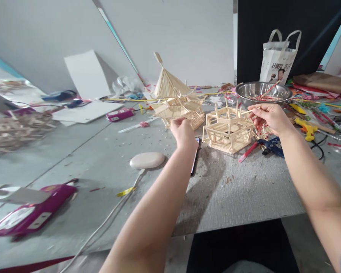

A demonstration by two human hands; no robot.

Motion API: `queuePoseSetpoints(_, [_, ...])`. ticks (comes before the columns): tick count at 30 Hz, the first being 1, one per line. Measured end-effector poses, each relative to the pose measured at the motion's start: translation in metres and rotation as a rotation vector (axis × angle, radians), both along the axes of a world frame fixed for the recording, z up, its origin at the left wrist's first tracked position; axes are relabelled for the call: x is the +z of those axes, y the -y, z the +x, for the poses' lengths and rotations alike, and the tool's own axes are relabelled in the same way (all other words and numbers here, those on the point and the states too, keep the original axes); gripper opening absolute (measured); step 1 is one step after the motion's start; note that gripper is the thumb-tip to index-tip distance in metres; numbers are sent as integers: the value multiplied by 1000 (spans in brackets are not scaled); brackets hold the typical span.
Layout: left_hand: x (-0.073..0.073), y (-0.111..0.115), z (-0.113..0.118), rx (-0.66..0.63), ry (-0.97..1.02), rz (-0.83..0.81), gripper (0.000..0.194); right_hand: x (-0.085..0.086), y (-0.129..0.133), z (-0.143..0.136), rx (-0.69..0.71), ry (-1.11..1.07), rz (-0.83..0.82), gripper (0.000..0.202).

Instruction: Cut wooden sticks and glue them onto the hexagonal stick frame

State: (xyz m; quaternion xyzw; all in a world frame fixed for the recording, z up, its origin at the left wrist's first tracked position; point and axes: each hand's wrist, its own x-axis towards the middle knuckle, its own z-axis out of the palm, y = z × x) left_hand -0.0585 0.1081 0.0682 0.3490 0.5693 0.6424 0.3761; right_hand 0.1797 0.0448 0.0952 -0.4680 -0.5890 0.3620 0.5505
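Note:
Two pale wooden-stick models stand on the grey table. The left one, a pagoda-like model (174, 96), has a pointed roof and leans to the left. My left hand (183, 131) is at its front, fingers pressed together; what they hold, if anything, is hidden. To the right sits a many-sided open frame (229, 129) with short upright posts on top. My right hand (268, 115) pinches a thin stick (246, 112) at the right side of this frame, the stick pointing left over it. Part of a phone (195, 159) shows beneath my left wrist.
A metal bowl (263, 94) and a paper bag (280, 60) stand behind my right hand. Blue pliers (272, 147), a red marker (247, 151) and a yellow glue gun (307, 129) lie right. Leftward are a white oval device (147, 160) with a cable and a purple power strip (39, 210).

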Motion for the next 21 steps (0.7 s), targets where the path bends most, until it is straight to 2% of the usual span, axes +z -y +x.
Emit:
queuePoseSetpoints(1, [2,18,8,-53,29,107,15,1,2,-2,-12,-2,15,24])
queuePoseSetpoints(3, [4,54,25,-314,100,180,11,1,6,-4,-14,-1,32,25])
queuePoseSetpoints(6, [0,95,48,-697,270,30,18,-4,17,-7,13,-18,43,27])
queuePoseSetpoints(8, [-7,110,59,-832,375,-53,25,-14,27,-10,53,-26,47,27])
queuePoseSetpoints(10, [-17,117,66,-882,434,-101,29,-26,38,-16,109,5,38,27])
queuePoseSetpoints(14, [-33,118,66,-854,483,-143,32,-48,58,-33,141,196,104,26])
queuePoseSetpoints(16, [-36,115,63,-833,490,-160,33,-49,64,-37,150,320,182,22])
queuePoseSetpoints(18, [-37,110,59,-807,481,-136,33,-44,66,-29,167,438,212,20])
queuePoseSetpoints(19, [-38,108,58,-793,469,-113,32,-39,66,-18,135,478,202,21])
queuePoseSetpoints(20, [-38,105,57,-782,453,-93,31,-34,66,-4,38,501,178,22])
queuePoseSetpoints(21, [-38,102,56,-780,434,-81,30,-29,65,14,-153,475,147,23])
